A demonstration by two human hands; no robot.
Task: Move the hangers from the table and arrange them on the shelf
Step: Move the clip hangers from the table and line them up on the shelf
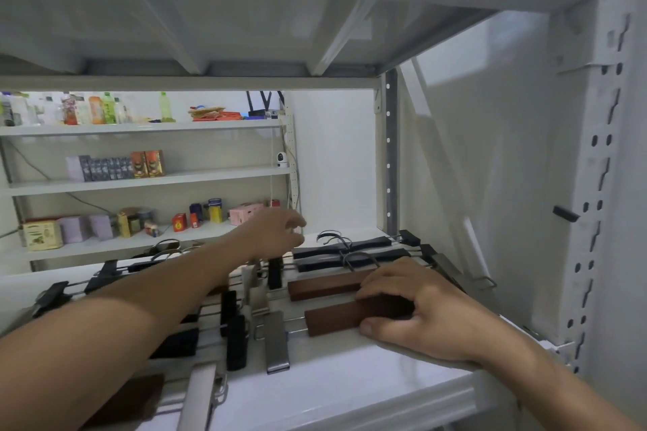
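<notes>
On the white shelf [350, 357], near its front edge: right hand [416, 311], fingers [378, 285] curled over and thumb under the nearest brown wooden hanger [336, 318], clamped on it. Behind that hanger, a second brown hanger [325, 285]; farther back, two black hangers [350, 250] with metal hooks. Left of it, a steel clip [276, 341] and black clips [236, 343]. Left hand [276, 231], raised over the back of the shelf, fingers loosely apart, blurred, holding nothing visible.
</notes>
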